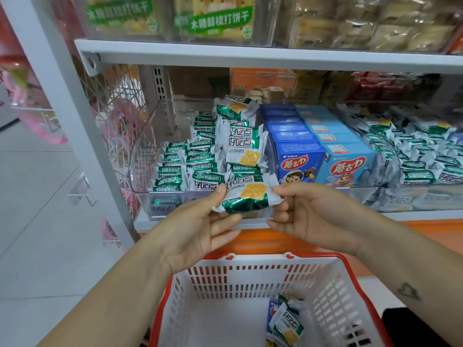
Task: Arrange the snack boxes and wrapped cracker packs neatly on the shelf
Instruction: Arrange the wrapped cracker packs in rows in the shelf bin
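Note:
A green and white wrapped cracker pack [248, 196] is held level in front of the shelf's clear bin [142, 151]. My left hand [198, 226] pinches its left end and my right hand [313, 214] pinches its right end. Behind it, several same cracker packs [190, 159] stand in rows in the bin, with a taller pile [241, 141] of them beside. Dark blue snack boxes [293, 146] and light blue snack boxes [343, 151] stand in two rows to the right. Below my hands, more cracker packs [288, 321] lie in the basket.
A red and white shopping basket [225, 284] sits under my hands. Another bin of loose cracker packs [421, 156] is at the right. The upper shelf [250, 55] carries green cracker boxes [218, 18] and clear-wrapped biscuits [375, 23]. A white upright post [62, 96] stands at the left.

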Motion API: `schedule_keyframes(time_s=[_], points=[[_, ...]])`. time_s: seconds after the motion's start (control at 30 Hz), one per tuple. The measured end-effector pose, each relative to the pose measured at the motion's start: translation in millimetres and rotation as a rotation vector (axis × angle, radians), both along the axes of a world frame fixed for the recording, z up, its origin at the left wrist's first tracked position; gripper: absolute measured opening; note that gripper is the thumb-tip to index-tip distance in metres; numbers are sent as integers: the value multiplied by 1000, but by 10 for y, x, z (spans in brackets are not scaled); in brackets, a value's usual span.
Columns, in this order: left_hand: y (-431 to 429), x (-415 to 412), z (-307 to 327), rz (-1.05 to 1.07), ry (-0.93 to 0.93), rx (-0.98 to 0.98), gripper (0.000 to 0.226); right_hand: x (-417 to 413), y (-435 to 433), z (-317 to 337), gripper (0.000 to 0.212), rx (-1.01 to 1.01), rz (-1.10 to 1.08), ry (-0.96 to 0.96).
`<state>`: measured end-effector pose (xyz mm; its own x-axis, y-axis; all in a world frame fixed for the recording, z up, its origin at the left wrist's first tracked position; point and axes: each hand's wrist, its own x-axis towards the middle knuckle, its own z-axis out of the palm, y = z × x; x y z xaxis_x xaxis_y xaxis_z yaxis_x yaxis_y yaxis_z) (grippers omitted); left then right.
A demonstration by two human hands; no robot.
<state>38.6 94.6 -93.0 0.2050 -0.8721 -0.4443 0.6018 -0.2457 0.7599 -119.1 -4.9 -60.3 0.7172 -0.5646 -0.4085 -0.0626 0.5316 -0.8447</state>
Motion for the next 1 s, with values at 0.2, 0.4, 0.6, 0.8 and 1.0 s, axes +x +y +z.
schedule_keyframes(time_s=[0.2,0.4,0.6,0.8,1.0], points=[[-8,52,28,-45,58,-21,50,-24,-23,57,21,200,-5,-60],[9,71,39,-21,32,-90,35,-31,-46,12,26,29,15,0],[36,97,34,10,-397,-203,22,-71,-108,-18,17,-469,43,102],[36,67,71,133,-634,-310,27,-85,-78,-24,42,-572,29,75],[44,-18,27,144,-898,-367,24,-63,-72,-83,35,-722,-20,71]])
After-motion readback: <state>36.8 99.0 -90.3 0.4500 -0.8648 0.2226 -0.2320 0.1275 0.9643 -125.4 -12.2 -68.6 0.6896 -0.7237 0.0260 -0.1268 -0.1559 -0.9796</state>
